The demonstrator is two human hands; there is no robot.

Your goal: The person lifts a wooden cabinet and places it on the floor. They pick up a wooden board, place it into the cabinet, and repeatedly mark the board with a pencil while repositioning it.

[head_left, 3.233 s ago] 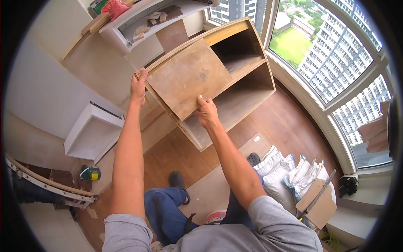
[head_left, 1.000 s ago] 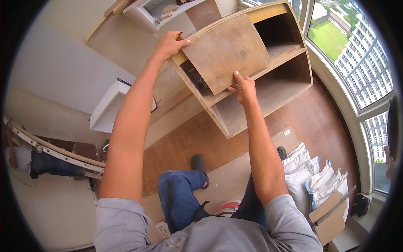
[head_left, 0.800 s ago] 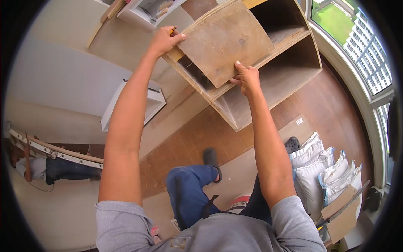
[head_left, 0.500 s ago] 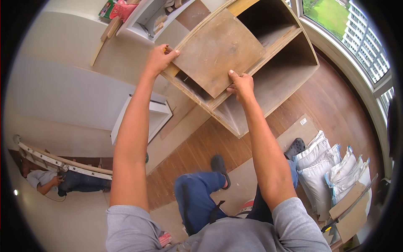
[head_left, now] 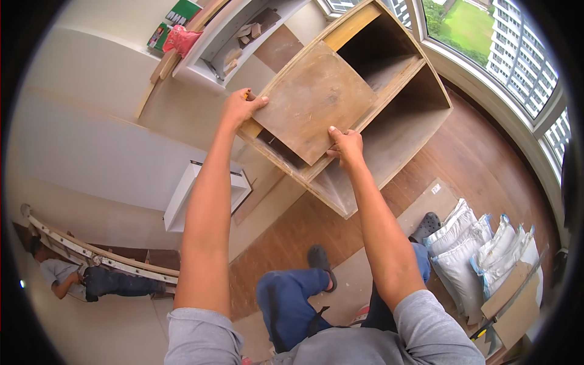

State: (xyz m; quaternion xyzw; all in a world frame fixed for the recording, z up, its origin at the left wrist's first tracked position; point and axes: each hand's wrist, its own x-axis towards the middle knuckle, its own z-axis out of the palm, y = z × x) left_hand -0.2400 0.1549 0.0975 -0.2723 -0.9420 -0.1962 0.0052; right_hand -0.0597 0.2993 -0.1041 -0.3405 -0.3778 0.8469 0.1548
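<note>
A flat brown wooden panel (head_left: 319,100) lies over the upper opening of a wooden cabinet carcass (head_left: 389,146). My left hand (head_left: 241,107) grips the panel's left corner with the thumb on top; a small yellow, pencil-like item shows between its fingers. At the panel's lower edge, my right hand (head_left: 347,146) pinches the board, thumb above and fingers below. Part of the upper opening shows as a dark gap left of the panel, and a larger one shows to its right. The lower compartment is open.
White sacks (head_left: 456,243) and a saw (head_left: 511,298) on cardboard are at the lower right. A white drawer-like box (head_left: 182,198) stands left. Beyond it, a co-worker (head_left: 73,278) is beside a ladder (head_left: 109,258). A white cabinet (head_left: 210,58) holds wood scraps. Windows line the upper right.
Compared with the earliest frame, the panel sits further right on the carcass, uncovering a gap at its left end. My left hand now holds the panel's corner. The co-worker has come into view.
</note>
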